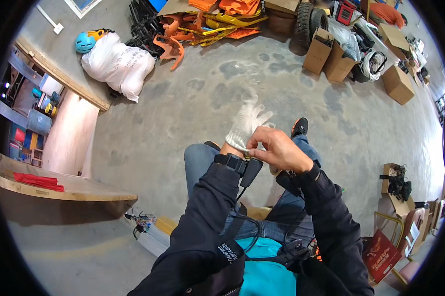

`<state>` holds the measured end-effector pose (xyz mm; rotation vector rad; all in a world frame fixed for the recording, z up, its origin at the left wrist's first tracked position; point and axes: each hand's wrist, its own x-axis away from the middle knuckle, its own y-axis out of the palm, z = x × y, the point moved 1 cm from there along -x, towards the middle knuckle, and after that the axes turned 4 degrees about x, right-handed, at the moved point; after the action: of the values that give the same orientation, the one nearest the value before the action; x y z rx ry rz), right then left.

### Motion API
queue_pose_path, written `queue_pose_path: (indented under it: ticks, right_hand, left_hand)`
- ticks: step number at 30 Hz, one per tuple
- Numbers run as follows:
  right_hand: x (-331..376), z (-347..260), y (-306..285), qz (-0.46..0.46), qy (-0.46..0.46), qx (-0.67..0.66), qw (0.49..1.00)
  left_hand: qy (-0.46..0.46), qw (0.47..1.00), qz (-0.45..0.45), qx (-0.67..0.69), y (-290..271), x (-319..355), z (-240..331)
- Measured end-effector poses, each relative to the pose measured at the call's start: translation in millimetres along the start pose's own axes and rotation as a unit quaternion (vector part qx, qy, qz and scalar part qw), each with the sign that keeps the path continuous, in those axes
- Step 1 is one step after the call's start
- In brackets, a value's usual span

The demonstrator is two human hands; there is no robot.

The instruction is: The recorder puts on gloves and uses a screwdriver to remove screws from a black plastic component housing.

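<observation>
My left hand point(248, 120) is inside a white knit glove point(243, 129), fingers spread and pointing away from me above the concrete floor. My bare right hand point(277, 149) pinches the cuff of that glove at my left wrist. A black strap with a small black device point(242, 166) wraps the left wrist just below the glove. Both arms wear dark sleeves. My legs in blue jeans point(198, 164) and a black and orange shoe point(299, 127) lie under the hands.
A wooden bench top point(84, 188) with a red item point(37, 180) is at my left. A white sack point(118, 63), blue helmet point(85, 42), orange plastic parts point(217, 22), tyres point(310, 18) and cardboard boxes point(331, 54) line the far floor. More boxes and a red bag point(382, 254) stand at right.
</observation>
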<state>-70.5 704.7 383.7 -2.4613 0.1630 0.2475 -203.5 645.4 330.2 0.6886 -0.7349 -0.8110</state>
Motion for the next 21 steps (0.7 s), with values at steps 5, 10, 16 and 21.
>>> queue_pose_path:
  ticks: [5, 10, 16, 21]
  right_hand:
    - [7, 4, 7, -0.064, 0.005, -0.009, 0.998]
    - [21, -17, -1, 0.017, 0.026, 0.068, 0.997]
    - [12, -49, 9, -0.041, -0.068, 0.079, 0.994]
    - [11, -45, 13, -0.098, -0.084, 0.051, 0.990]
  left_hand:
    - [0.210, 0.918, 0.044, -0.335, -17, -6, -7]
    - [0.227, 0.393, -0.067, -0.889, -32, -18, -14]
    - [0.116, 0.346, -0.157, -0.918, -10, 35, -34]
    - [0.137, 0.349, -0.172, -0.911, -18, 53, -51]
